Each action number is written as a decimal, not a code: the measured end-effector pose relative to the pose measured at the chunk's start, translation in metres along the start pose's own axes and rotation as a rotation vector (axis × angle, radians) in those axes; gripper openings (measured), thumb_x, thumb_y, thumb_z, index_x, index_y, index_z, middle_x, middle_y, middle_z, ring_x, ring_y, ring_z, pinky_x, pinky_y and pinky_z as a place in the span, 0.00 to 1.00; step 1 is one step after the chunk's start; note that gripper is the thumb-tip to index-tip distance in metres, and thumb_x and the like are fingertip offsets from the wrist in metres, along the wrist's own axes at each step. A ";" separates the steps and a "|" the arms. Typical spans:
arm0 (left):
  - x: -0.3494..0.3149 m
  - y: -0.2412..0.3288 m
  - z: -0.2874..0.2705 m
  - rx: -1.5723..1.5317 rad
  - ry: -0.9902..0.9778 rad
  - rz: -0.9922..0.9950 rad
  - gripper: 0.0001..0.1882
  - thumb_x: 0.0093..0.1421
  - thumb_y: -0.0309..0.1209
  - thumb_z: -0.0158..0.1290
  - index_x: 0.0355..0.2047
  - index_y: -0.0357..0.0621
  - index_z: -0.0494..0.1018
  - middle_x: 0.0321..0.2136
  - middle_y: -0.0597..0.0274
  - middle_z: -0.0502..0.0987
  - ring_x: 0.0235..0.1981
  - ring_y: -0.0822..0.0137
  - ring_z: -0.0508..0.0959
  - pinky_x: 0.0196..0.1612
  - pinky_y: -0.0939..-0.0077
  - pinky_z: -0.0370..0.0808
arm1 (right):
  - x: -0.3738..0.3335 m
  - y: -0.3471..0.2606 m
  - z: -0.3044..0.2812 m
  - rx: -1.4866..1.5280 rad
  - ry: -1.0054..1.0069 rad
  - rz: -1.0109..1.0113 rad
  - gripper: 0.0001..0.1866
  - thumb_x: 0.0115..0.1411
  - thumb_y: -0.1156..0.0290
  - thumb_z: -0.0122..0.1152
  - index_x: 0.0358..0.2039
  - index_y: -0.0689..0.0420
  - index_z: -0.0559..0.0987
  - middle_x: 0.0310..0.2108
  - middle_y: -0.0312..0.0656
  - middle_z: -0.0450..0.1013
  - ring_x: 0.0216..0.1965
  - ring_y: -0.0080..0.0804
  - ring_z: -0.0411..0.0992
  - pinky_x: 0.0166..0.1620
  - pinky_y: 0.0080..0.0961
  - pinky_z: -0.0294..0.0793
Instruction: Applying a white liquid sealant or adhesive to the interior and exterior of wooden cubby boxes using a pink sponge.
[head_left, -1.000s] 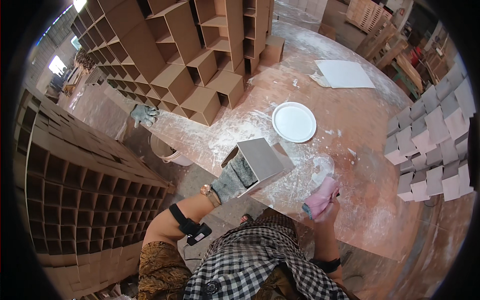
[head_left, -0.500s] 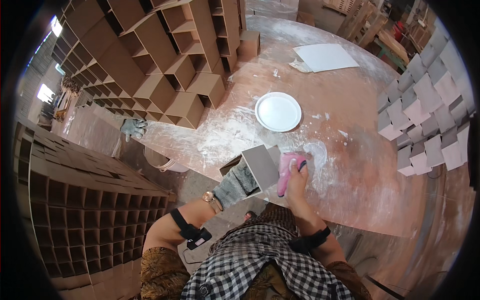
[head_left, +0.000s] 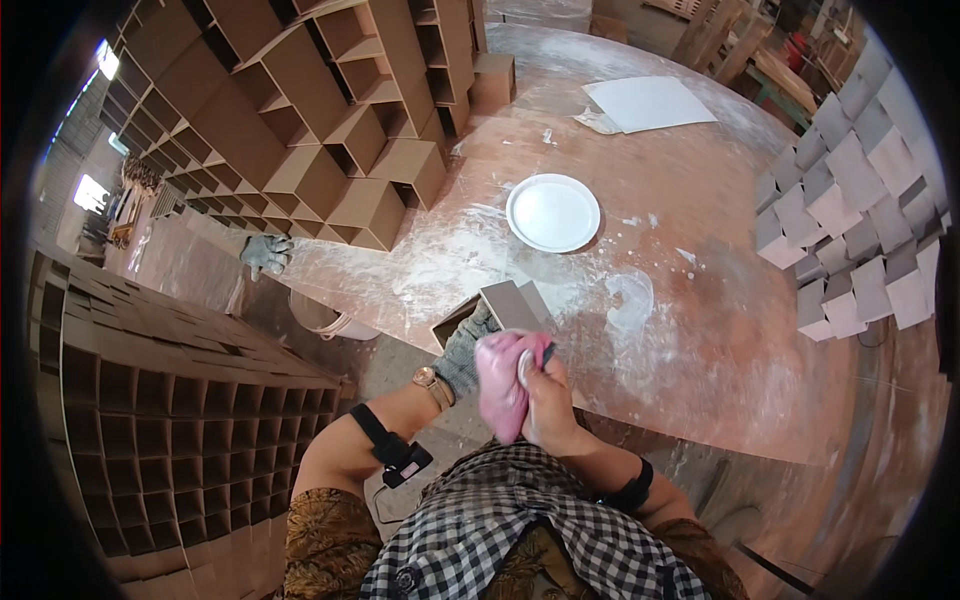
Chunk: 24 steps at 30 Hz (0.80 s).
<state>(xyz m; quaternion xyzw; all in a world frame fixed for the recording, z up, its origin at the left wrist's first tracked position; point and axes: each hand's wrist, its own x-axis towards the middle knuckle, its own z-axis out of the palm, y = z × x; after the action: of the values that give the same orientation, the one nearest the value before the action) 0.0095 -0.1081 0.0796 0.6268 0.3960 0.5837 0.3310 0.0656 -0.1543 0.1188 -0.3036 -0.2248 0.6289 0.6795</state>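
Observation:
My left hand [head_left: 464, 357], in a grey knitted glove, reaches into an open-ended cardboard box [head_left: 512, 308] at the table's near edge. The box stays on that hand, whose fingers are hidden inside it. My bare right hand [head_left: 551, 405] is closed round a pink cloth pad [head_left: 500, 385] with a dark edge. The pad is in front of the box and covers part of its near side; whether they touch I cannot tell. Beyond them, a round white shallow dish [head_left: 553, 213] rests on the table [head_left: 700, 370].
Stacked brown boxes [head_left: 310, 180] rise at the far left, and grey-white boxes [head_left: 850, 230] at the right. A white sheet [head_left: 655, 103] lies at the back. A grey glove [head_left: 266, 254] is on the left table edge, above a bucket [head_left: 335, 322]. More open boxes [head_left: 190, 430] stand lower left.
My right hand has brought the pink pad leftward and nearer to me, from the box's right side to in front of it. The box has turned slightly on my left hand.

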 end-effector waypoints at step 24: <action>-0.005 -0.058 -0.012 0.756 -1.107 0.798 0.16 0.52 0.34 0.47 0.38 0.38 0.73 0.39 0.49 0.72 0.36 0.54 0.74 0.33 0.62 0.71 | -0.038 -0.023 -0.181 0.358 0.535 0.010 0.21 0.60 0.52 0.48 0.46 0.54 0.67 0.39 0.37 0.69 0.40 0.35 0.70 0.43 0.36 0.71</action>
<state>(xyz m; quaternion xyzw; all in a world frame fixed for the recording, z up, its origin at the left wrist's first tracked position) -0.0093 -0.0861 0.0275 0.9922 0.0895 0.0863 0.0094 0.2025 -0.2159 0.0076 -0.3349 0.0777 0.5596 0.7541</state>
